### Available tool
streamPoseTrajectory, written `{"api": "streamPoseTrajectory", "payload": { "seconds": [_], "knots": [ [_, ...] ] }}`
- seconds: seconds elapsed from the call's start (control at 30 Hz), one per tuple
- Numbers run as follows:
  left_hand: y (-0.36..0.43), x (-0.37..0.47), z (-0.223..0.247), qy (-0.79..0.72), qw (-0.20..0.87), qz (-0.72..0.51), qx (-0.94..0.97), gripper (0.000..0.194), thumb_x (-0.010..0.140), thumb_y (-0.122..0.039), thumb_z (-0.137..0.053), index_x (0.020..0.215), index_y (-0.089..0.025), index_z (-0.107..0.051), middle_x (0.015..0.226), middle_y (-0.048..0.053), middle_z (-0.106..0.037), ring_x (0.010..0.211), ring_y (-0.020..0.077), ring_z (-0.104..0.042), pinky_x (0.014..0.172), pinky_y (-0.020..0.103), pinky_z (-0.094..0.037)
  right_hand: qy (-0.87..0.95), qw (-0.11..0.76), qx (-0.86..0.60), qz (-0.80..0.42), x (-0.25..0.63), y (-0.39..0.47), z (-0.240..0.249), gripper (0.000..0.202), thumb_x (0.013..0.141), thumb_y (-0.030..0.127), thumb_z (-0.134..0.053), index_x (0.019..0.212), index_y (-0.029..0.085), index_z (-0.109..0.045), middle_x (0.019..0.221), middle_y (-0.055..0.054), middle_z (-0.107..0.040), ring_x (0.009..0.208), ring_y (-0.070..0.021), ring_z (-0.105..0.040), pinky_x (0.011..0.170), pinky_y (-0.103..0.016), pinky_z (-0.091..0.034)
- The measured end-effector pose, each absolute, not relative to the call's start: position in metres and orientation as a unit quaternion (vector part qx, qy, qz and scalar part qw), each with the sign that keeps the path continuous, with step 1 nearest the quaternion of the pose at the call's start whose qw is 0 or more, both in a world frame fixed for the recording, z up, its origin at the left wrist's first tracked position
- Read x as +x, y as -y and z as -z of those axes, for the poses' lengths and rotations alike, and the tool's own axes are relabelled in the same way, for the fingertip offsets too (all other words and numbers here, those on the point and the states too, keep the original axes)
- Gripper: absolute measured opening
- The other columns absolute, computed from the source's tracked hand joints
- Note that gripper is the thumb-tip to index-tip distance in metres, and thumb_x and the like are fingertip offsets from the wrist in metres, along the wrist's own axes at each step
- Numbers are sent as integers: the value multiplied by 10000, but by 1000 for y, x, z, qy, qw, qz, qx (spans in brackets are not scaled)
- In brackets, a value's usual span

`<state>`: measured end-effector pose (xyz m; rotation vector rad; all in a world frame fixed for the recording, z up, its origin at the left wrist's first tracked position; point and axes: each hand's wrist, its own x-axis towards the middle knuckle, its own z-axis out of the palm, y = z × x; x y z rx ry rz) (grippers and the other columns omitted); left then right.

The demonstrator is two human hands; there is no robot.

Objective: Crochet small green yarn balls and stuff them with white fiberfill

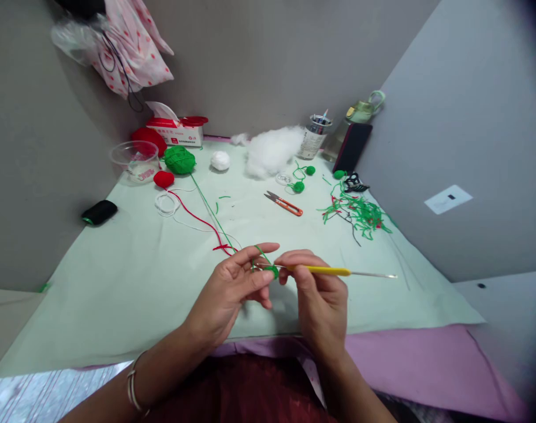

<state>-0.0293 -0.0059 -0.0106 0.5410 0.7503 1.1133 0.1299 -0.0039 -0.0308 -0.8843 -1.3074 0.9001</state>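
Note:
My left hand point(233, 288) pinches a small green crochet piece point(272, 271) between thumb and fingers, near the table's front edge. Green yarn point(217, 220) runs over its raised index finger, back toward a green yarn ball point(180, 160). My right hand point(318, 294) is closed around a crochet hook point(325, 270) with a yellow handle and metal ends. One end of the hook points left and meets the yarn by the green piece; the exact stitch is too small to make out. The other metal end sticks out to the right.
Orange thread snips point(285, 204) lie mid-table. Behind them sits white stuffing point(274, 153). Green yarn scraps point(362, 214) are heaped at right, near a leaning phone point(352, 147) and a bottle point(338, 138). At left are a clear tub point(136, 164), red yarn point(164, 179) and black thread point(99, 212).

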Motion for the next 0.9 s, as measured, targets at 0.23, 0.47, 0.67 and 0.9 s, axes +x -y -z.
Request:
{"api": "streamPoseTrajectory", "payload": {
  "seconds": [0.23, 0.47, 0.67, 0.9],
  "knots": [
    [9, -30, 10, -358, 744, -505, 251, 290, 802, -248, -883, 1086, -203, -845, 719, 6, -686, 640, 102, -638, 574, 184, -501, 513, 622, -358, -471, 131, 3, 32, 187, 1038, 265, -607, 1030, 228, -790, 958, -47, -780, 738, -131, -690, 707, -285, -589],
    [10, -33, 8, -357, 744, -502, 260, 273, 809, -238, -860, 1081, -215, -852, 755, 2, -660, 646, 90, -606, 599, 189, -508, 500, 626, -323, -503, 131, 3, 26, 235, 1074, 292, -532, 996, 215, -740, 911, -44, -788, 681, -133, -706, 628, -274, -597],
    [12, -31, 13, -409, 678, -521, 320, 317, 825, -273, -859, 1141, -265, -833, 841, -10, -655, 681, 94, -651, 620, 192, -483, 670, 582, -380, -260, 132, 17, 25, 250, 1063, 157, -496, 1133, 228, -725, 992, -59, -792, 795, -165, -748, 729, -331, -628],
    [15, -27, 15, -427, 611, -572, 343, 431, 820, -227, -857, 1240, -286, -783, 828, -26, -655, 729, 110, -614, 702, 229, -564, 725, 585, -330, -151, 128, 18, 28, 282, 1042, 106, -477, 1203, 231, -672, 1007, -83, -790, 894, -207, -771, 721, -359, -647]
  ]
}}
